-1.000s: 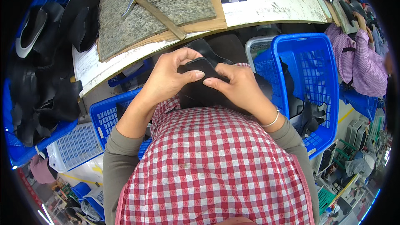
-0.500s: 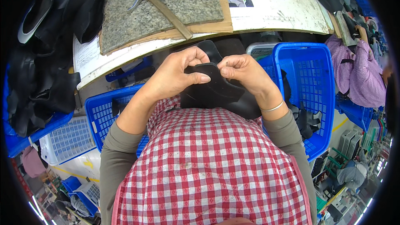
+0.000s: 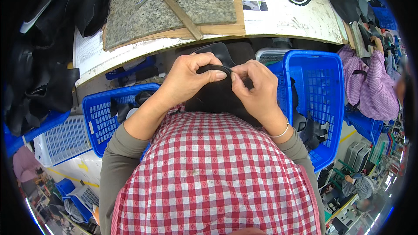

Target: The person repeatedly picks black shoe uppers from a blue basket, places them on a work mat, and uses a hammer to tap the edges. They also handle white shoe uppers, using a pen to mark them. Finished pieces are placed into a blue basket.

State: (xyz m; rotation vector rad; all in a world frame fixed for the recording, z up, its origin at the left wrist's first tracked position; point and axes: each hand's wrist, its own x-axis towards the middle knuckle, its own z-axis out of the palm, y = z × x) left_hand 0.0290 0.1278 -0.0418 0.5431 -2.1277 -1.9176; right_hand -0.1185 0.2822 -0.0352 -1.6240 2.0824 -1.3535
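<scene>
A black leather-like piece (image 3: 211,98) hangs over my lap, its upper edge pinched between both hands. My left hand (image 3: 187,76) is closed on that edge, thumb on the near side and fingers folded behind. Close beside it, my right hand (image 3: 257,87) grips the same edge between thumb and forefinger, the two thumb tips almost meeting. The edge curves as a narrow folded band between them. Behind the hands, a smooth black flap (image 3: 220,54) sticks up toward the table; whether it belongs to the same piece I cannot tell.
A hammer (image 3: 180,13) lies on a stone slab (image 3: 209,0) on the white table (image 3: 300,28). Blue baskets with black pieces stand left (image 3: 98,126) and right (image 3: 335,104) of me. More black pieces (image 3: 48,87) are heaped far left. A co-worker in a purple checked sleeve (image 3: 379,87) sits right.
The piece's top edge has been turned and bent between my fingers, so its flat face shows less. My right hand has rotated more upright and moved slightly down.
</scene>
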